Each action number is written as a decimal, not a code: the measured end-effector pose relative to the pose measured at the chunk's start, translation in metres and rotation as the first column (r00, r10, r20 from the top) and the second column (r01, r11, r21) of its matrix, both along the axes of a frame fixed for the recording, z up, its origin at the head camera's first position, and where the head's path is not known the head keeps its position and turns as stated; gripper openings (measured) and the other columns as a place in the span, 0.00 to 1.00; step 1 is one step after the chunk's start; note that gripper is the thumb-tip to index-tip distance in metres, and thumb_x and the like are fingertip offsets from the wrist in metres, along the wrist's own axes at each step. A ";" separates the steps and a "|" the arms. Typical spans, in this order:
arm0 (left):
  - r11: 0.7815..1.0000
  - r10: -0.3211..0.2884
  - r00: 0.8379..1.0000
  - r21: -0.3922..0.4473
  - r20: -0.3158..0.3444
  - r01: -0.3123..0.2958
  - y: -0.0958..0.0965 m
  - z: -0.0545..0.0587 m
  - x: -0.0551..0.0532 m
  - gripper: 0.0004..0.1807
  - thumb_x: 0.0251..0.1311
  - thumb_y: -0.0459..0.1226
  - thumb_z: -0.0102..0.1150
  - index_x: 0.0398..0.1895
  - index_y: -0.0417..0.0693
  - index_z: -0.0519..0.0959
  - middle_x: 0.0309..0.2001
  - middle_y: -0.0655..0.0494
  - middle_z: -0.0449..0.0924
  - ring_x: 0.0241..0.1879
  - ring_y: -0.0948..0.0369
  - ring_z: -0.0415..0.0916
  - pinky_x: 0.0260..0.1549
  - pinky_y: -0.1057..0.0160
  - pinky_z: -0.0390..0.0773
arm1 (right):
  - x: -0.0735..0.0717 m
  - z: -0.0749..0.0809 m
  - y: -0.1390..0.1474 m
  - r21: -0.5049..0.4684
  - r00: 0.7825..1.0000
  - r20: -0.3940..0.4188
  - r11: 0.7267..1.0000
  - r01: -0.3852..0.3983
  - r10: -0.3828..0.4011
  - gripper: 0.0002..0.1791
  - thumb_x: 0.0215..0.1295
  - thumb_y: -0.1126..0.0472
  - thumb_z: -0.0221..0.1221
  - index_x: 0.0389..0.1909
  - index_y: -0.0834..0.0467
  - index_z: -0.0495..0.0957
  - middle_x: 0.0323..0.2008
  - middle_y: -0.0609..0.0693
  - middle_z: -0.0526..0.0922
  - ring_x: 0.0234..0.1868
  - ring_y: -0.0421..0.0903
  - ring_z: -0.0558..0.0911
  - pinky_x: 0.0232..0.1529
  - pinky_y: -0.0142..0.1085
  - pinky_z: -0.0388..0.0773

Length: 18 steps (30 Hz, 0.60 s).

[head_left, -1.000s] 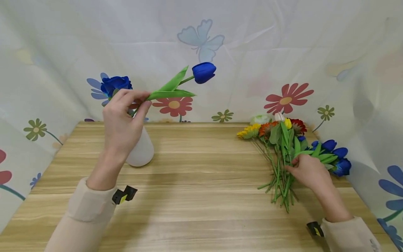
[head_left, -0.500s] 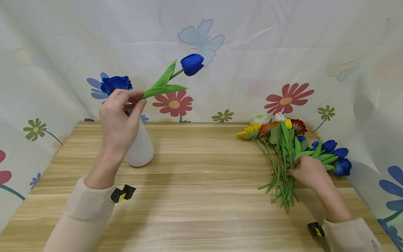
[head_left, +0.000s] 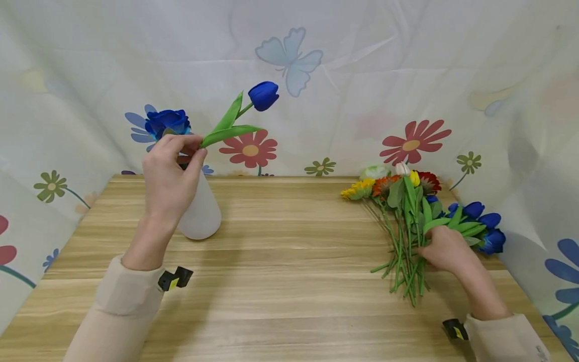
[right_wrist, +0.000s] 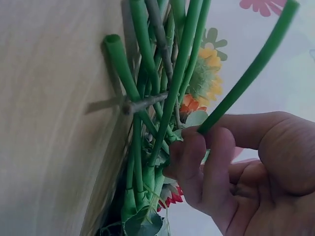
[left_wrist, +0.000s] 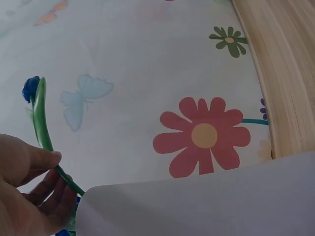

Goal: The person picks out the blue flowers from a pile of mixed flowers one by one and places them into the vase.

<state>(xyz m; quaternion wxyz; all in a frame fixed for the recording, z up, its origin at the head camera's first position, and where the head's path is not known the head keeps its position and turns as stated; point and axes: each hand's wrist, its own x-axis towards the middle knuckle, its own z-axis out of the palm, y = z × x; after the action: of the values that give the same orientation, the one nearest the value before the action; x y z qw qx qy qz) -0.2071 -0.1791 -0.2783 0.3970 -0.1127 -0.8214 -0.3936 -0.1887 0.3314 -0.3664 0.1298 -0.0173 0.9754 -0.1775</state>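
Over the mouth of a white vase (head_left: pixel 202 213), my left hand (head_left: pixel 169 173) pinches a blue tulip (head_left: pixel 264 95) by its stem below the leaves. The bloom leans up and to the right. In the left wrist view the lower stem runs down to the edge of the vase, where its end is hidden. A blue rose (head_left: pixel 166 122) shows behind that hand. At the right, my right hand (head_left: pixel 450 251) is at the bunch of flowers. The right wrist view shows it pinching one green flower stem (right_wrist: pixel 253 66) between thumb and fingers; its bloom is hidden.
The loose bunch on the wooden table (head_left: pixel 289 301) has a yellow flower (head_left: pixel 357 189), orange and red flowers, and several blue tulips (head_left: pixel 490 219). Its cut stems (head_left: pixel 409 284) point toward the front. A printed cloth (head_left: pixel 344 115) hangs behind the table.
My left hand has brought the tulip left toward the vase, its bloom shifting left in the head view. My right hand has moved slightly right and down at the bunch.
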 end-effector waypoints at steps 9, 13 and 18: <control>0.996 0.079 0.995 -0.056 0.061 -0.075 -0.006 -0.008 0.000 0.07 0.64 0.26 0.65 0.44 0.32 0.85 0.38 0.41 0.82 0.33 0.51 0.81 0.34 0.72 0.72 | 0.001 0.000 -0.003 -0.036 1.000 0.023 0.999 0.017 -0.016 0.21 0.63 0.67 0.64 0.46 0.83 0.75 0.22 0.52 0.83 0.23 0.49 0.86 0.31 0.46 0.82; 0.989 0.123 0.990 -0.094 0.073 -0.116 -0.009 -0.012 0.000 0.06 0.63 0.26 0.64 0.41 0.30 0.85 0.36 0.40 0.82 0.32 0.49 0.81 0.34 0.63 0.74 | 0.002 0.000 -0.003 -0.071 0.998 0.054 0.997 0.023 -0.020 0.16 0.61 0.67 0.66 0.38 0.78 0.76 0.22 0.52 0.83 0.23 0.49 0.86 0.31 0.46 0.83; 0.980 0.146 0.987 -0.143 0.067 -0.135 -0.012 -0.016 -0.001 0.05 0.62 0.25 0.63 0.39 0.28 0.85 0.34 0.38 0.82 0.31 0.47 0.80 0.33 0.58 0.74 | 0.003 -0.001 -0.002 -0.088 0.995 0.095 0.996 -0.008 0.016 0.11 0.61 0.65 0.68 0.28 0.68 0.76 0.19 0.52 0.82 0.21 0.49 0.85 0.29 0.42 0.82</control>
<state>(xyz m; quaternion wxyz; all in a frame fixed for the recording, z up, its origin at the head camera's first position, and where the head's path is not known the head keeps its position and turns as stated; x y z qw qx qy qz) -0.2085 -0.1915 -0.2944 0.3832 -0.0665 -0.8673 -0.3107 -0.1860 0.3290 -0.3673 0.1767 -0.0203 0.9592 -0.2200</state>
